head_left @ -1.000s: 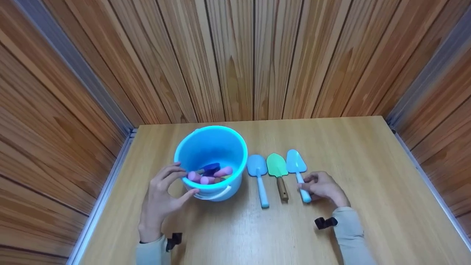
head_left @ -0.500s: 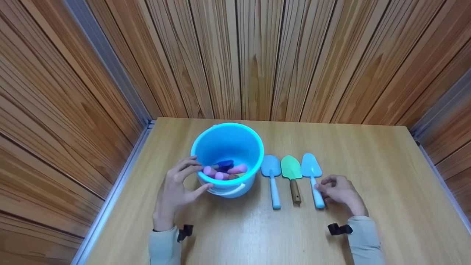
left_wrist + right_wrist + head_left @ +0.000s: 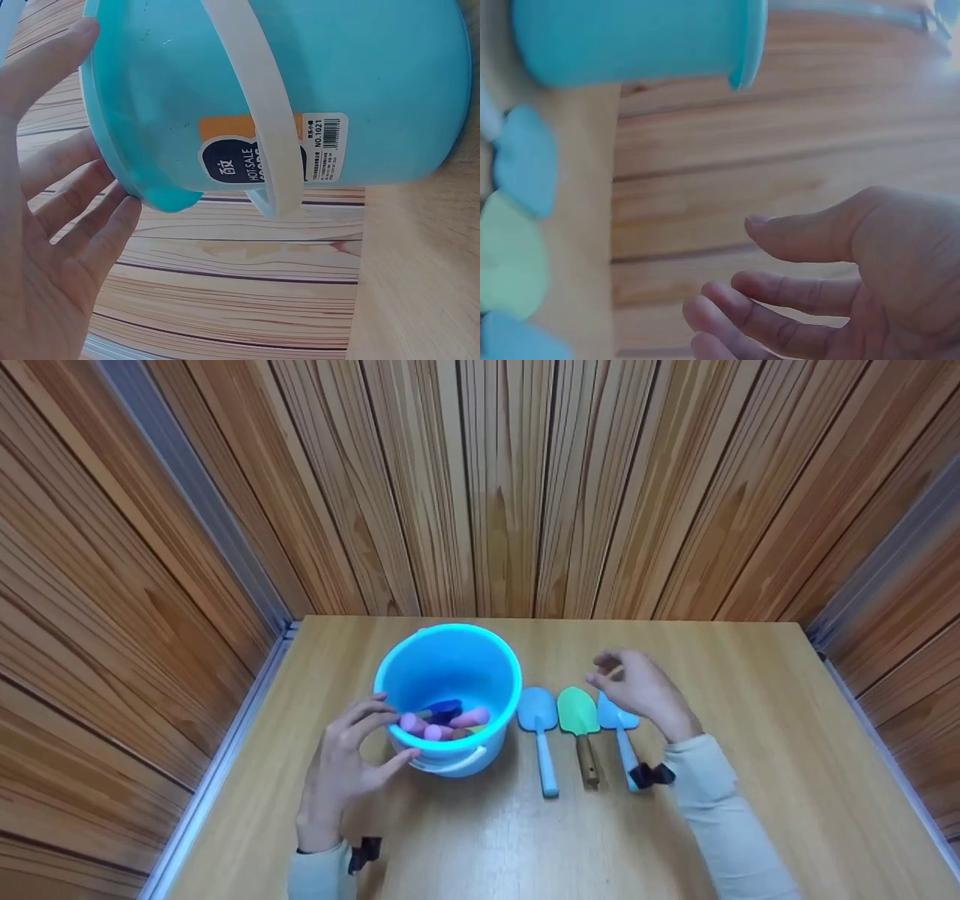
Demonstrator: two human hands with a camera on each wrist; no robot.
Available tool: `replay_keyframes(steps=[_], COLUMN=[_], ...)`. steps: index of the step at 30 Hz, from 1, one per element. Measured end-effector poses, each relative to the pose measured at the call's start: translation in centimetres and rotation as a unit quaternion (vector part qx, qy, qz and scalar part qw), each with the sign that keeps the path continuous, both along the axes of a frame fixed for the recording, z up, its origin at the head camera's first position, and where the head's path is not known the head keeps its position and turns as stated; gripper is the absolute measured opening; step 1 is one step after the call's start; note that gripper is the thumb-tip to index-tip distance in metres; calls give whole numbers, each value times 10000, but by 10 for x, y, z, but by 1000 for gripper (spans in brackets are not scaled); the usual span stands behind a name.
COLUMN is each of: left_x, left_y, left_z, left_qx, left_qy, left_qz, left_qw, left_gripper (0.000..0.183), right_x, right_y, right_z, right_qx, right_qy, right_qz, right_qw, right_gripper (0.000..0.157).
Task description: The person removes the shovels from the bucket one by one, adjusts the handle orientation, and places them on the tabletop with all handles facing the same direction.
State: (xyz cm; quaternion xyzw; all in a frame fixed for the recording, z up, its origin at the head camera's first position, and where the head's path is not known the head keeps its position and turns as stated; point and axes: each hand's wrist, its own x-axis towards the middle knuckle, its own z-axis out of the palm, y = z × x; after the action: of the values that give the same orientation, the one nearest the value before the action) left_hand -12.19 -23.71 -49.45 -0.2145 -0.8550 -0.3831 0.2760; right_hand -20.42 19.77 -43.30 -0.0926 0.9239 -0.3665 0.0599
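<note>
My left hand (image 3: 345,769) touches the near-left rim of a light blue bucket (image 3: 450,667), thumb and fingers spread along it. Seen from the left wrist, the bucket's white handle (image 3: 274,120) hangs across a label. Inside lie several tools with pink handles (image 3: 472,717) and a dark blue blade (image 3: 444,709). My right hand (image 3: 637,686) is raised over the right-hand blue trowel (image 3: 626,746), its fingers loosely bent with nothing between them. It covers part of that blade. Left of it lie a green trowel (image 3: 577,712) with a brown handle and another blue trowel (image 3: 538,709).
The trowels lie side by side on the wooden table (image 3: 480,847), handles toward me, right of the bucket. Wood-plank walls (image 3: 495,510) enclose the table at the back and both sides.
My right hand has let go of the right-hand blue trowel's handle and lifted away, forward and left over its blade. My left hand stays at the bucket's rim. The head view has shifted.
</note>
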Motion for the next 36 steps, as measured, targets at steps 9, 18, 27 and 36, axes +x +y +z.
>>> replay_keyframes(steps=[9, 18, 27, 36], left_x=[-3, -2, 4, 1], left_y=[4, 2, 2, 0], left_z=[2, 1, -4, 1], left_qx=[59, 58, 14, 17], left_qy=[-60, 7, -278, -128], left_qz=[41, -12, 102, 58], left_qw=[10000, 10000, 9996, 9999], left_gripper=[48, 47, 47, 47], right_x=[-21, -26, -20, -28], right_y=[-62, -126, -172, -198], right_z=[32, 28, 8, 2], right_qx=[3, 11, 1061, 1881], right_qy=[847, 767, -426, -1157], right_qz=[944, 2134, 2519, 2701], right_qw=[9919, 9739, 9610, 9372], right_gripper=[31, 30, 45, 33])
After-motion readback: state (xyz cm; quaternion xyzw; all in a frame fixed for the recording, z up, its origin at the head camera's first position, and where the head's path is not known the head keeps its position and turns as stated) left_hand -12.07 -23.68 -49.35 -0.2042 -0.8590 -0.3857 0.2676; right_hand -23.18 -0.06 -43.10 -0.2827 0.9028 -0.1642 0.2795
